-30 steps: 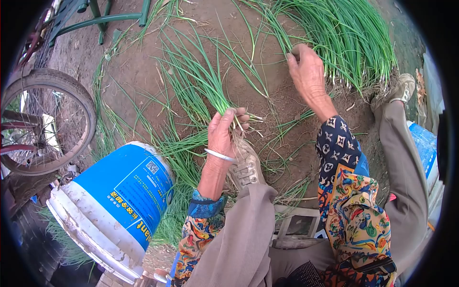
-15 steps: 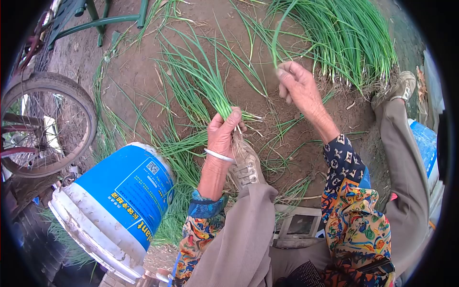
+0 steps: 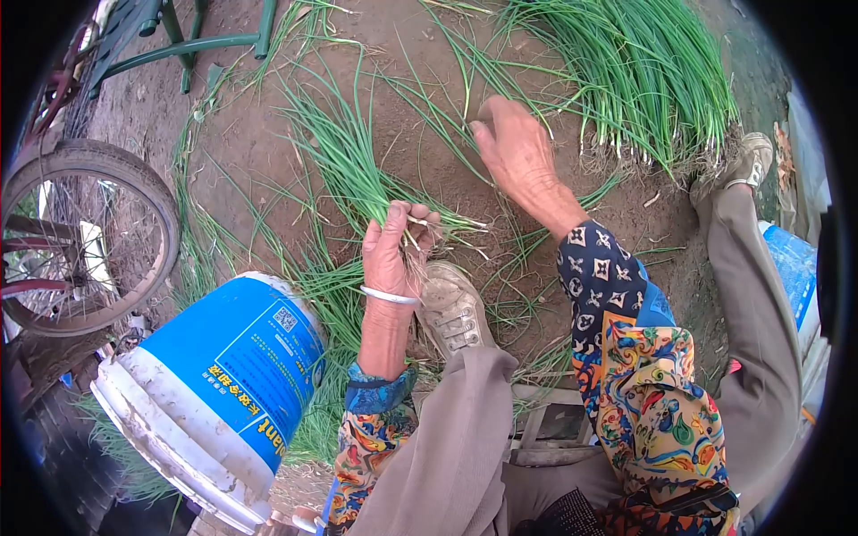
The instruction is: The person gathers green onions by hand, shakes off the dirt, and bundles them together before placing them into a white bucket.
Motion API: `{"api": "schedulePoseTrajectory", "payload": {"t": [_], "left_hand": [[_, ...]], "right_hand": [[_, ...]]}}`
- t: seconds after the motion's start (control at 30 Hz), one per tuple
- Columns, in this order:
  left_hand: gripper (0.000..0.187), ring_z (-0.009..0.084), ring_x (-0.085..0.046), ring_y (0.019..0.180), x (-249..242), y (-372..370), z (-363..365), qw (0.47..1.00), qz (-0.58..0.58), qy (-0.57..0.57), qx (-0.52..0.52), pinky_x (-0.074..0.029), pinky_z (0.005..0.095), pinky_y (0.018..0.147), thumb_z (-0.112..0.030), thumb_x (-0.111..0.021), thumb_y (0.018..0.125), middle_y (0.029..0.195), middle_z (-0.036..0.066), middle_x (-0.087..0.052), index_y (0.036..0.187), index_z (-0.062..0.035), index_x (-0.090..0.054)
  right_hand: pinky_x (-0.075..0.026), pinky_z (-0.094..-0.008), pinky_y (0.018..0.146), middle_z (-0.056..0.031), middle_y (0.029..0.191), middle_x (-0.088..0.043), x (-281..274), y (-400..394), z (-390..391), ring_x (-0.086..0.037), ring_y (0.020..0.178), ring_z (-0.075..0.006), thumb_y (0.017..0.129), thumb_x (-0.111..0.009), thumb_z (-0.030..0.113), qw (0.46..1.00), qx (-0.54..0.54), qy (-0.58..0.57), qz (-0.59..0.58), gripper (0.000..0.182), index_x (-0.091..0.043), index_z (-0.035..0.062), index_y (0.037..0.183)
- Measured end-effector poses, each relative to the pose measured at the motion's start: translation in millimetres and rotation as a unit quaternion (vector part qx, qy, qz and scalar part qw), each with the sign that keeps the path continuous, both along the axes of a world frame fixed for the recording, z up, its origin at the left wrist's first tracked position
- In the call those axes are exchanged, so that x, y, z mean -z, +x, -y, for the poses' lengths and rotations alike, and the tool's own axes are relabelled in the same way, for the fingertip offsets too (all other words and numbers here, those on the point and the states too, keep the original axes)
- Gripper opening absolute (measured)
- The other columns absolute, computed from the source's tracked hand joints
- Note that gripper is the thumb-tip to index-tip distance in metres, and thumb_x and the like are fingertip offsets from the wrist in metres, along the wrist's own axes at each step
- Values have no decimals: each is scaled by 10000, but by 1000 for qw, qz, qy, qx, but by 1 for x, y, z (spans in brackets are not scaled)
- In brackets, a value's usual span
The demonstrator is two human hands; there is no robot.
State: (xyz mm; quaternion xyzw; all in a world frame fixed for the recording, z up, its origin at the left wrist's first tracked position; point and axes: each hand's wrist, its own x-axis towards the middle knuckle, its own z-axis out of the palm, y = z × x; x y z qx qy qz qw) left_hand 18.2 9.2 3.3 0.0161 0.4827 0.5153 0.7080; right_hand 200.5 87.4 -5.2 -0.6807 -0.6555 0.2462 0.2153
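My left hand [image 3: 393, 246], with a bracelet at the wrist, is closed round a small bunch of green onions [image 3: 353, 170]. Their green leaves fan up and left, while the pale roots hang below the fingers. Over the bare soil, my right hand [image 3: 518, 152] is up and to the right of that bunch. Its thumb stands apart from the bent fingers, and no stalk shows in it; the far fingertips are partly hidden. Loose green onions lie beneath and beside both hands. A large pile of green onions [image 3: 635, 71] lies at the upper right, roots toward me.
A white bucket with a blue label [image 3: 237, 357] lies tilted at my left. Beyond it are a bicycle wheel [image 3: 161, 210] and a green metal frame [image 3: 219, 40]. My shoe [image 3: 451, 308] is just below the left hand. Another blue-labelled bucket [image 3: 791, 268] is at far right.
My right hand has moved left and slightly up, and the single green stalk it held is gone from its fingers. My left hand has shifted a little left with the bunch.
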Motion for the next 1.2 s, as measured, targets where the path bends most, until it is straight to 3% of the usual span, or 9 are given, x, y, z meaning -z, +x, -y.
{"api": "schedulePoseTrajectory", "payload": {"t": [0.07, 0.27, 0.4, 0.6, 0.73, 0.83, 1.0, 1.1, 1.2], "left_hand": [[121, 196, -617, 775, 1, -2, 0, 1000, 23, 19, 8, -548, 324, 700, -177, -572, 931, 824, 51, -606, 925, -57, -565], [147, 137, -503, 675, 0, -5, -4, 998, 22, 64, -14, -455, 271, 619, -220, -529, 959, 731, 5, -512, 961, -73, -526], [165, 116, -439, 625, -1, -20, -1, 997, 9, 76, -25, -386, 258, 576, -246, -508, 970, 698, -9, -469, 962, -81, -514], [164, 125, -454, 636, -7, -7, -8, 996, -15, 80, -32, -393, 264, 587, -239, -516, 966, 710, 5, -495, 955, -75, -515], [170, 139, -538, 658, -16, -10, -20, 993, -37, 109, -29, -481, 260, 583, -218, -549, 949, 725, 37, -551, 959, -50, -535], [166, 149, -563, 677, -21, -19, -23, 993, -57, 105, -21, -504, 282, 605, -222, -535, 955, 752, 41, -570, 962, -57, -540], [204, 208, -647, 790, 17, -37, -8, 991, -115, 64, 11, -542, 337, 697, -261, -536, 953, 847, 73, -639, 959, -57, -544], [168, 211, -646, 784, 23, -31, 1, 989, -146, 26, 5, -555, 348, 698, -230, -528, 956, 879, 79, -648, 974, -64, -552], [173, 203, -645, 763, 25, -34, 6, 991, -133, 30, 1, -556, 344, 693, -229, -547, 947, 878, 86, -650, 972, -58, -550]], "right_hand": [[-499, -461, 738, -196, 922, -572, 4, -9, -3, -601, 856, -360, 832, -584, 142, 996, 1, -32, 83, 167, -547, 7, 923], [-490, -426, 760, -153, 914, -534, 4, -42, 57, -566, 907, -338, 784, -617, 99, 953, -284, -57, -91, 211, -540, 29, 967], [-455, -394, 827, -131, 971, -517, -6, -9, 26, -501, 970, -305, 746, -657, 92, 989, -63, 126, 35, 295, -553, 36, 1017], [-326, -504, 1026, -244, 1280, -416, 14, -14, 2, -389, 1217, -413, 775, -662, 188, 984, 56, 53, 159, 524, -461, -5, 1219], [-378, -460, 1013, -244, 1258, -431, 3, -73, 62, -405, 1211, -422, 757, -647, 76, 990, -136, 20, -28, 559, -419, -23, 1258], [-459, -437, 921, -229, 1127, -530, -9, -82, 96, -522, 1079, -393, 787, -562, 13, 924, -228, -189, -243, 389, -481, -47, 1162], [-455, -413, 932, -192, 1085, -528, -30, 0, 86, -522, 1054, -328, 776, -588, -4, 992, -34, 89, -89, 299, -524, -13, 1069], [-464, -369, 870, -145, 1007, -552, -30, 87, 66, -540, 967, -267, 782, -590, -13, 975, 136, 138, 111, 253, -556, 18, 1030], [-471, -358, 822, -100, 944, -574, -30, 123, 57, -555, 895, -215, 794, -618, 39, 978, 174, 70, 95, 164, -586, 37, 955]]}}
